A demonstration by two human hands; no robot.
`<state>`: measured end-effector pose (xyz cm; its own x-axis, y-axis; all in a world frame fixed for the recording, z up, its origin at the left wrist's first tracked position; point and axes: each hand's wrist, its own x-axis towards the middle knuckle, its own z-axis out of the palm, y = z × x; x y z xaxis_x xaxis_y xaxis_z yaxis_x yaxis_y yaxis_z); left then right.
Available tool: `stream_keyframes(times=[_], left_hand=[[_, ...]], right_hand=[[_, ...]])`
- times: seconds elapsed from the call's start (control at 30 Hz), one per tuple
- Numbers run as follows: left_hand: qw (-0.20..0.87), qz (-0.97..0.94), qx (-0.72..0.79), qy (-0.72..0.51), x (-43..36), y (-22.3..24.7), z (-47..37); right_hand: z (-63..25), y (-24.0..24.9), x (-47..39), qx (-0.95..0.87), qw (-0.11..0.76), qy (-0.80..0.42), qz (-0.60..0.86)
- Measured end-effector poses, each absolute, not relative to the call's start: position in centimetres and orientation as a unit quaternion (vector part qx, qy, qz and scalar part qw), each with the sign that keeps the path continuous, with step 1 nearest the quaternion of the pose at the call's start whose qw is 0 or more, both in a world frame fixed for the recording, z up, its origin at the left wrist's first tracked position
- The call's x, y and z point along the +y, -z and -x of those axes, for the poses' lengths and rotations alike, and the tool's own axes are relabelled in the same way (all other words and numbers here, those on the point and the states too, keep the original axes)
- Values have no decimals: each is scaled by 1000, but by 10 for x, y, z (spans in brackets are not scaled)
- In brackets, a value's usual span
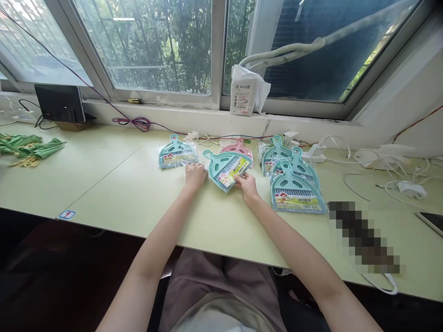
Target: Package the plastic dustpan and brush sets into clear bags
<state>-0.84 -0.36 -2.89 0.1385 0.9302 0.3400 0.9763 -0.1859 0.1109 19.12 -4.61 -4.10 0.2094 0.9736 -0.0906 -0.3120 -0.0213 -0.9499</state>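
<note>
My right hand grips the lower right edge of a teal dustpan and brush set in clear wrapping, its printed label tilted. My left hand rests on the table with curled fingers, at the right corner of another wrapped teal dustpan set. Whether its fingers pinch that wrapping is hidden. Behind the held set lies a pink dustpan set, partly covered. To the right, several teal sets overlap in a pile, the front dustpan set with its label facing me.
Green leafy stalks lie at the far left, near a dark tablet on a stand. A paper package stands on the windowsill. White cables and a power strip spread at the right. A phone lies at the right edge.
</note>
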Motion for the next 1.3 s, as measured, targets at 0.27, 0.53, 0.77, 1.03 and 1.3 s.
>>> stream_keyframes(times=[0.27,0.53,0.77,1.03,1.3], left_hand=[[54,722,-677,134,-1,22,17],[43,673,-721,159,3,18,29],[58,635,-733,235,6,19,40],[133,637,-700,293,1,17,31],[151,702,-621,315,1,21,22]], right_hand=[[-191,41,-46,-363,585,-543,481],[-191,36,-47,-369,566,-555,486],[-190,33,-48,-373,557,-556,492],[-188,35,-47,-393,545,-548,498],[-187,36,-47,-406,542,-562,475]])
